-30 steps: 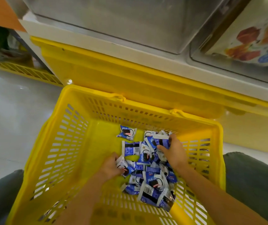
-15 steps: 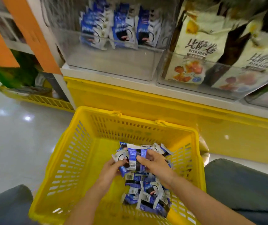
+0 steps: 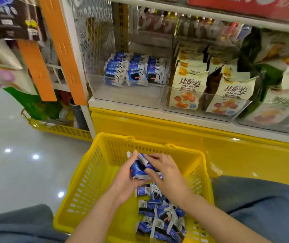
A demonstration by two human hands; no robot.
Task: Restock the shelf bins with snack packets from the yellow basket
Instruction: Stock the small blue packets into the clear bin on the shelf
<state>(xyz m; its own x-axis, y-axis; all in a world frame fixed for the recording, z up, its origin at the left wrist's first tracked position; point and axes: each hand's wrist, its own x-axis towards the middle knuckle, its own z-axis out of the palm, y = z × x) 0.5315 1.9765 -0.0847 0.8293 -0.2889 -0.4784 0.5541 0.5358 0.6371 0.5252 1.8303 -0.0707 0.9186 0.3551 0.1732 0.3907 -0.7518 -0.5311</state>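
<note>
The yellow basket [image 3: 94, 174] sits on the floor between my knees, with several blue-and-white snack packets [image 3: 159, 218] heaped in its right half. My left hand [image 3: 126, 179] and my right hand [image 3: 168, 174] together hold a small stack of the same blue packets [image 3: 138, 168] above the basket's middle. My left fingers curl round the stack from the left, and my right thumb and fingers pinch it from the right. On the shelf above, a clear bin [image 3: 128, 95] holds rows of matching blue packets [image 3: 135, 71] at its back.
To the right stand clear bins of cream pizza-roll bags [image 3: 189, 88] and other snack bags [image 3: 278, 106]. A yellow shelf base [image 3: 157, 127] runs below the bins. Orange strips [image 3: 65, 50] hang on the white post at left. Glossy floor lies to the left.
Both hands gathered packets from the heap and lifted a stack up out of the basket's bottom. The view tilted upward, bringing the shelf bins into sight.
</note>
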